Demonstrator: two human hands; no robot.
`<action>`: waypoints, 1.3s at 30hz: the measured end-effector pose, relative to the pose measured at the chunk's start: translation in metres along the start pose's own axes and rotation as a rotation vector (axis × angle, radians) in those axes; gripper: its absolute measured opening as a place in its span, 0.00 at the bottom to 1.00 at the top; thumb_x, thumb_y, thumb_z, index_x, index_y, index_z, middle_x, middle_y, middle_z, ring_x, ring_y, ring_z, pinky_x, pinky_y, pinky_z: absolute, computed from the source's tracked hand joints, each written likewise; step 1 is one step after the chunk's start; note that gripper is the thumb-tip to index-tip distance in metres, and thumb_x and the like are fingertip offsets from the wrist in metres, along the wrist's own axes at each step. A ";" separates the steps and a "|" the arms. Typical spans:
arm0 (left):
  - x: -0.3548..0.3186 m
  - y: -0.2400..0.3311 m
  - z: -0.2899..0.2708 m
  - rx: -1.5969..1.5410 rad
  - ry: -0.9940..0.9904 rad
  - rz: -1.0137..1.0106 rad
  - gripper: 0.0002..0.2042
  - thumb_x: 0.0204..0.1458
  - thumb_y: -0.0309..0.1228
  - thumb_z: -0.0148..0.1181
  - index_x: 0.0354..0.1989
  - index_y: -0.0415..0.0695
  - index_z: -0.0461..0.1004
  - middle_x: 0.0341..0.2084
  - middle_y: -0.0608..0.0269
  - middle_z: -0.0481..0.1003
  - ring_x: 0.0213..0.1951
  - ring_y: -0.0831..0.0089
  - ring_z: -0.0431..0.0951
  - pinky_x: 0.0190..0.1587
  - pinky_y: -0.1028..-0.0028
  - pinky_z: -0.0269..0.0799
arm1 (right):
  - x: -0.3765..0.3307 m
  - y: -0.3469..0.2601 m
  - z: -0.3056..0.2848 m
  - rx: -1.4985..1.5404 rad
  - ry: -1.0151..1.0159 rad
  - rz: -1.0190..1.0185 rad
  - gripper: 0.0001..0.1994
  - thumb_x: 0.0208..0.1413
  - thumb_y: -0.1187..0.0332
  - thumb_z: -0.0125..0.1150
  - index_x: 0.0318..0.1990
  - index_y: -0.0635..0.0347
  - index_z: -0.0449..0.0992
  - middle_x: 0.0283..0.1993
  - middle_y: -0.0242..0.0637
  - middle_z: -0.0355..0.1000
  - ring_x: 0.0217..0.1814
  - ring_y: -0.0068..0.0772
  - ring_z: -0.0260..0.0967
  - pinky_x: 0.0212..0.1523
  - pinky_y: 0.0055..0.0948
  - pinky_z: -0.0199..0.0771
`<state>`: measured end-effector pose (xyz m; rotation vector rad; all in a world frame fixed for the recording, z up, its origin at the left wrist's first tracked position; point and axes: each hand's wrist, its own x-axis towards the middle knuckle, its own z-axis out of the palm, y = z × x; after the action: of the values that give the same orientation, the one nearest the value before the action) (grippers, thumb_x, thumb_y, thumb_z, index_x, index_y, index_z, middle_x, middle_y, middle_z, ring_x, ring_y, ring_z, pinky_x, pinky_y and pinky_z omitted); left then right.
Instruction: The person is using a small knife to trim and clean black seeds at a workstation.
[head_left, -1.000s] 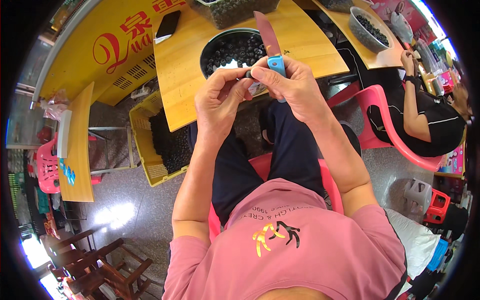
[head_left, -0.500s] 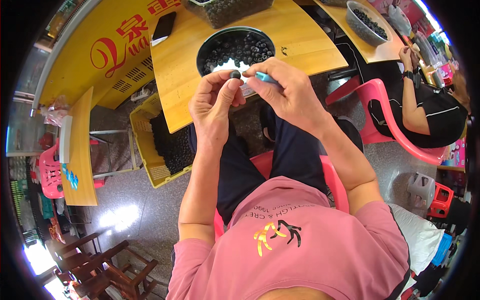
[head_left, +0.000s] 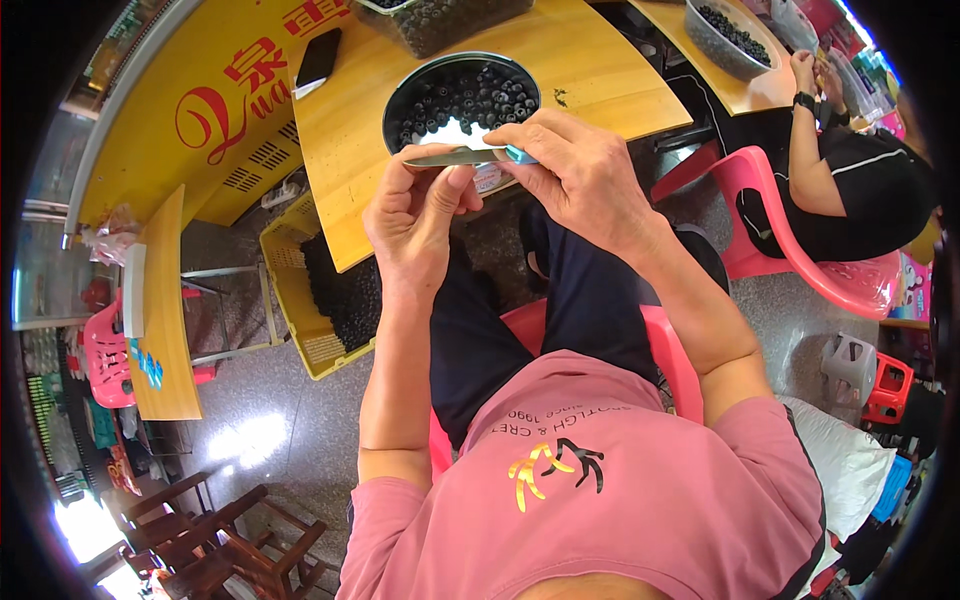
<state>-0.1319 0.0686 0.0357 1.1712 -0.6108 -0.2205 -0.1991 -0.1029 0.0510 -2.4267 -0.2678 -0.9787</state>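
Observation:
In front of me, my right hand [head_left: 590,180] is closed around a small knife with a light blue handle [head_left: 518,154]. Its blade [head_left: 455,157] points left and lies across the fingertips of my left hand [head_left: 415,220]. The thumb and fingers of that hand are pinched together, and the blade and fingers hide what is between them. Just beyond both hands stands a round metal bowl [head_left: 388,118] on the yellow wooden table [head_left: 345,190]. Small dark round pieces [head_left: 480,98] fill its far part, and its bright bottom shows nearest me.
A clear tub [head_left: 440,35] of dark pieces and a phone [head_left: 318,58] are farther back. A yellow crate [head_left: 305,345] of dark pieces stands low on the left. At right, a person [head_left: 865,175] sits on a pink chair [head_left: 775,220] by another table with a clear bowl [head_left: 735,62].
The knife has turned, so its blade now shows across my left fingertips. The dark round piece seen in my left pinch before is out of sight.

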 end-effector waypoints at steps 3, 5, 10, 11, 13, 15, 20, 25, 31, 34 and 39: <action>-0.004 0.010 0.002 -0.134 -0.029 -0.037 0.07 0.56 0.22 0.59 0.42 0.36 0.72 0.28 0.64 0.75 0.26 0.79 0.74 0.30 0.82 0.67 | -0.008 0.023 0.014 -0.031 0.013 0.085 0.08 0.55 0.68 0.61 0.40 0.61 0.78 0.32 0.38 0.73 0.29 0.40 0.70 0.30 0.30 0.71; -0.008 0.013 0.006 -0.125 -0.047 -0.021 0.07 0.55 0.21 0.59 0.41 0.35 0.72 0.28 0.64 0.75 0.27 0.78 0.75 0.30 0.82 0.67 | -0.015 0.036 0.024 -0.001 0.020 0.253 0.11 0.59 0.63 0.58 0.40 0.63 0.78 0.32 0.36 0.74 0.33 0.36 0.73 0.35 0.27 0.72; -0.004 -0.006 0.002 -0.007 0.022 -0.015 0.08 0.55 0.20 0.60 0.42 0.34 0.74 0.29 0.62 0.75 0.27 0.78 0.76 0.30 0.83 0.68 | 0.001 -0.005 -0.001 0.639 -0.106 0.597 0.13 0.59 0.62 0.61 0.39 0.64 0.78 0.31 0.27 0.73 0.38 0.23 0.71 0.38 0.24 0.71; -0.004 -0.009 0.000 0.009 0.030 -0.017 0.08 0.55 0.19 0.59 0.42 0.34 0.75 0.31 0.62 0.75 0.27 0.78 0.75 0.29 0.83 0.68 | 0.003 -0.010 -0.001 0.811 -0.087 0.563 0.13 0.58 0.61 0.62 0.38 0.64 0.79 0.32 0.24 0.72 0.39 0.19 0.69 0.38 0.23 0.70; -0.003 -0.013 0.001 0.035 0.019 0.036 0.08 0.55 0.19 0.59 0.42 0.34 0.75 0.32 0.62 0.75 0.27 0.79 0.75 0.29 0.83 0.68 | 0.005 -0.014 0.000 0.833 -0.081 0.568 0.12 0.58 0.62 0.63 0.38 0.63 0.78 0.30 0.24 0.72 0.36 0.17 0.68 0.35 0.21 0.67; -0.003 -0.014 0.004 0.064 0.011 0.090 0.08 0.55 0.19 0.59 0.42 0.35 0.75 0.32 0.63 0.75 0.27 0.79 0.75 0.29 0.83 0.68 | 0.008 -0.018 -0.001 0.857 -0.077 0.570 0.10 0.57 0.63 0.64 0.37 0.63 0.78 0.29 0.23 0.71 0.33 0.15 0.66 0.32 0.18 0.65; -0.003 -0.012 0.008 0.049 0.020 0.131 0.07 0.54 0.18 0.59 0.42 0.35 0.75 0.33 0.63 0.74 0.28 0.80 0.74 0.29 0.84 0.67 | 0.012 -0.025 -0.003 1.139 -0.054 0.726 0.09 0.57 0.64 0.64 0.34 0.60 0.76 0.24 0.20 0.66 0.22 0.07 0.56 0.22 0.12 0.52; -0.005 -0.011 0.008 -0.009 0.042 0.089 0.07 0.55 0.20 0.59 0.42 0.35 0.74 0.33 0.63 0.74 0.27 0.80 0.74 0.30 0.83 0.68 | 0.012 -0.022 0.002 1.246 -0.094 0.775 0.09 0.59 0.63 0.62 0.33 0.58 0.76 0.24 0.21 0.67 0.21 0.07 0.55 0.20 0.13 0.51; -0.011 -0.007 0.009 -0.100 0.122 0.061 0.08 0.57 0.23 0.58 0.44 0.36 0.72 0.30 0.64 0.74 0.27 0.80 0.73 0.30 0.83 0.67 | 0.014 -0.026 0.009 1.141 -0.155 0.714 0.10 0.60 0.61 0.60 0.35 0.59 0.75 0.27 0.22 0.69 0.23 0.09 0.56 0.23 0.14 0.54; -0.004 0.008 -0.002 -0.019 0.199 0.235 0.09 0.57 0.23 0.58 0.44 0.35 0.71 0.29 0.63 0.74 0.27 0.81 0.72 0.29 0.83 0.66 | 0.005 -0.014 0.021 1.021 -0.204 0.735 0.11 0.60 0.60 0.60 0.35 0.59 0.74 0.28 0.23 0.69 0.25 0.09 0.57 0.24 0.14 0.55; 0.018 0.023 -0.086 0.517 0.616 0.350 0.08 0.54 0.25 0.63 0.40 0.37 0.73 0.30 0.66 0.75 0.26 0.84 0.71 0.30 0.86 0.67 | -0.003 0.005 0.003 1.003 -0.159 0.841 0.09 0.59 0.62 0.60 0.34 0.59 0.73 0.26 0.23 0.67 0.22 0.08 0.53 0.21 0.12 0.51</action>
<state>-0.0726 0.1375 0.0412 1.5071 -0.3144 0.6141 -0.1974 -0.1052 0.0453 -1.4272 0.1850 -0.1616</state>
